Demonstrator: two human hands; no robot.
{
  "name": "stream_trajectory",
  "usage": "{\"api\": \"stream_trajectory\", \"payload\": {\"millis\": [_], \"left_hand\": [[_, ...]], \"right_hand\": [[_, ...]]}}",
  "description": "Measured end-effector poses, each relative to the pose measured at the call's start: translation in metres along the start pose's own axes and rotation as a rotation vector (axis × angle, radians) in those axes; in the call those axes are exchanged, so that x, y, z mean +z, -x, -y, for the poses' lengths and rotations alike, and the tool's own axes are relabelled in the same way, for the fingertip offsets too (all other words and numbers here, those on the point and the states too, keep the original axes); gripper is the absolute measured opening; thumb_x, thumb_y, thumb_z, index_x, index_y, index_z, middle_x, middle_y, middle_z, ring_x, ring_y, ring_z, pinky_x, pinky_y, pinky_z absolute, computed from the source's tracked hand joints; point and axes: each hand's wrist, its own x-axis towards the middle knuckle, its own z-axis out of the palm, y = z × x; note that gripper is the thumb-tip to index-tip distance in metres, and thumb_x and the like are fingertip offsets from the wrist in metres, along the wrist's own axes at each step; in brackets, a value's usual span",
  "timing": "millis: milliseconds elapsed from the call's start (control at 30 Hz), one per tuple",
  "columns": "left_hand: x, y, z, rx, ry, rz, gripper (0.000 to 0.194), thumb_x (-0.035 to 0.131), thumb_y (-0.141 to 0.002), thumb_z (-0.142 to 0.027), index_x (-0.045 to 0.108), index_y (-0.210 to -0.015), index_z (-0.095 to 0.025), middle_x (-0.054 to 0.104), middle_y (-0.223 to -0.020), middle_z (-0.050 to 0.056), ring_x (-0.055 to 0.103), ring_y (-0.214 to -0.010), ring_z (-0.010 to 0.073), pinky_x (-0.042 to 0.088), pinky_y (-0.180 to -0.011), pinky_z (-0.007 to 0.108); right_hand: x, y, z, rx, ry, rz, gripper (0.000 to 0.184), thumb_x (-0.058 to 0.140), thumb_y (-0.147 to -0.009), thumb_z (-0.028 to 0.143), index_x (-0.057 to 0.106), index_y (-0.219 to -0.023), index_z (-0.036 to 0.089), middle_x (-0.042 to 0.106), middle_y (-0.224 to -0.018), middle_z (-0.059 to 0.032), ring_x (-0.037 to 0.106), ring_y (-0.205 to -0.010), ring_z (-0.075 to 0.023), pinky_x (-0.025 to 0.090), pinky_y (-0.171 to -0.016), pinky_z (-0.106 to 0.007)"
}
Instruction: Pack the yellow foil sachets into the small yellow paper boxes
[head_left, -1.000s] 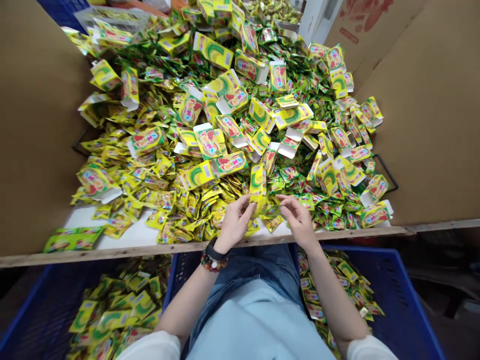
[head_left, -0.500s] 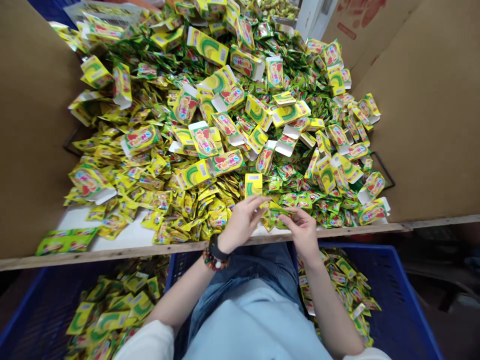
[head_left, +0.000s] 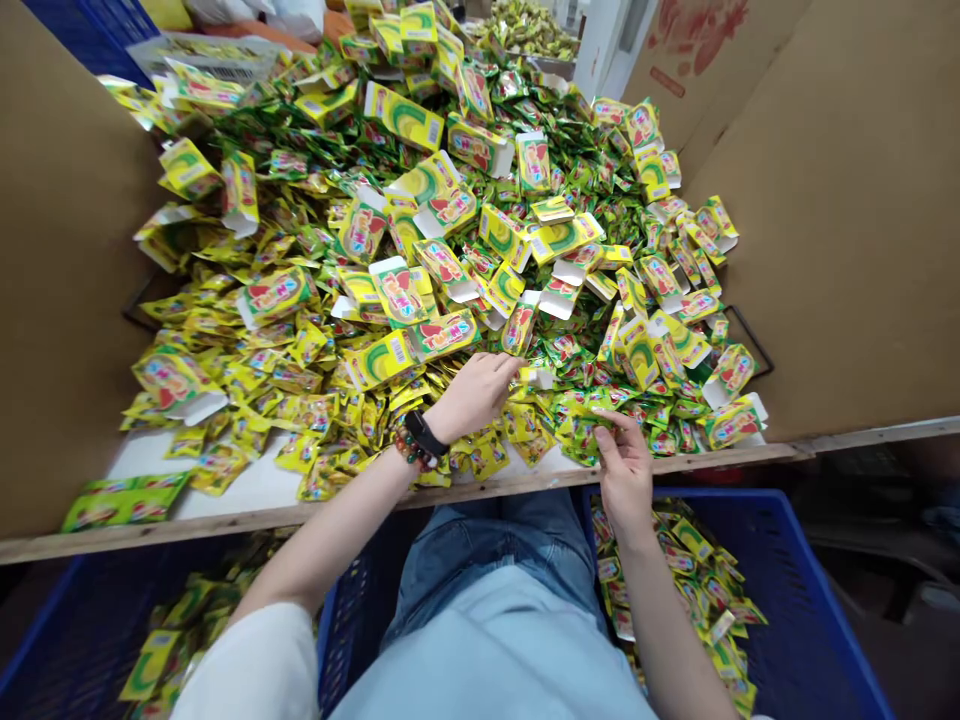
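My left hand (head_left: 480, 392), with a dark band and beads at the wrist, reaches over the front of the heap. Its fingers are closed on a small yellow carton (head_left: 538, 378), whose white open end points right; most of the carton is hidden behind the fingers. To the right, my right hand (head_left: 627, 465) pinches a green candy sachet (head_left: 581, 428) between thumb and fingers, just above the table's front edge. Yellow sachets (head_left: 360, 425) lie left of my hands, with green ones on the right. Several cartons (head_left: 442, 333) with white flaps lie on top of the heap.
A wooden edge (head_left: 480, 490) runs along the table front. Below it stand a left blue crate (head_left: 45, 640) and a right blue crate (head_left: 795, 590), both holding filled packs. Cardboard walls (head_left: 840, 250) close off the sides. A green sachet strip (head_left: 124, 502) lies at the front left.
My left hand has moved up and slightly left, and the carton has tipped from upright to lying with its open end rightward. My right hand has shifted right and slightly down, away from the left.
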Motion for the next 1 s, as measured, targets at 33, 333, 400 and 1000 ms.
{"api": "stream_trajectory", "payload": {"millis": [33, 333, 400, 1000], "left_hand": [[-0.001, 0.004, -0.008, -0.059, 0.042, -0.084, 0.047, 0.041, -0.084, -0.010, 0.048, -0.130, -0.014, 0.065, -0.116, 0.012, 0.063, -0.105, 0.0217, 0.046, -0.094, 0.036], [0.020, 0.039, -0.068, -0.195, 0.171, -0.223, 0.063, 0.064, -0.075, -0.039, 0.044, -0.131, -0.018, 0.063, -0.111, 0.010, 0.064, -0.099, 0.0258, 0.053, -0.078, 0.035], [0.029, 0.045, -0.073, -0.286, 0.193, -0.262, 0.055, 0.064, -0.074, -0.029, 0.048, -0.126, -0.020, 0.064, -0.108, 0.008, 0.064, -0.096, 0.0247, 0.053, -0.077, 0.034], [0.096, 0.079, -0.097, -0.400, 0.431, -0.584, 0.053, 0.061, -0.076, -0.026, 0.051, -0.127, -0.018, 0.069, -0.112, 0.011, 0.068, -0.100, 0.0233, 0.057, -0.086, 0.038]], "right_hand": [[0.001, 0.000, 0.004, -0.022, -0.003, -0.030, 0.023, 0.060, -0.089, 0.039, 0.064, -0.104, 0.022, 0.066, -0.101, -0.0052, 0.063, -0.092, -0.0185, 0.050, -0.082, -0.033], [0.020, -0.007, 0.046, -0.250, 0.020, 0.040, 0.013, 0.056, -0.092, 0.031, 0.067, -0.098, 0.027, 0.067, -0.096, -0.0030, 0.063, -0.095, -0.0194, 0.050, -0.088, -0.036], [0.015, -0.012, 0.049, -0.228, 0.137, 0.228, 0.016, 0.054, -0.093, 0.028, 0.069, -0.096, 0.026, 0.067, -0.095, -0.0031, 0.062, -0.094, -0.0193, 0.050, -0.085, -0.034], [0.039, 0.032, 0.019, -0.549, 0.543, 0.130, 0.011, 0.061, -0.089, 0.019, 0.069, -0.084, 0.026, 0.075, -0.080, -0.0014, 0.062, -0.093, -0.0250, 0.041, -0.089, -0.047]]}}
